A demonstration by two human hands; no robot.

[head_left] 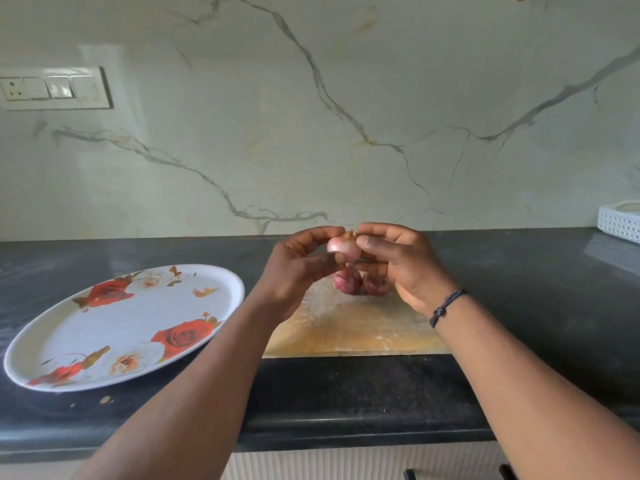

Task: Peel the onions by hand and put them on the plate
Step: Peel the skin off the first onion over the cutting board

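Both hands hold one small onion (343,248) in the air above the far part of the wooden cutting board (349,327). The left hand (298,271) pinches it from its side, thumb and fingers curled round the pale, glossy bulb; the right hand (401,261) pinches the dry tuft at the top, forefinger and thumb pressed together on it. The exposed surface looks mostly peeled, though the side turned away from the camera is hidden, so remaining skin cannot be ruled out. Risk one: the bared flesh is smooth and likely slick, and a pull on the tuft against a light left grip could send the onion out of the fingers; directly below the grip lie two unpeeled red onions (362,283) on the board, and a dropped bulb could roll off onto the dark bench (519,306). Risk two: the tuft may tear off short, leaving a strip of skin attached. Risk three: the flowered plate (228,282) lies well to the left of the grip, bearing no onions, so the transfer crosses open bench with a slippery load.
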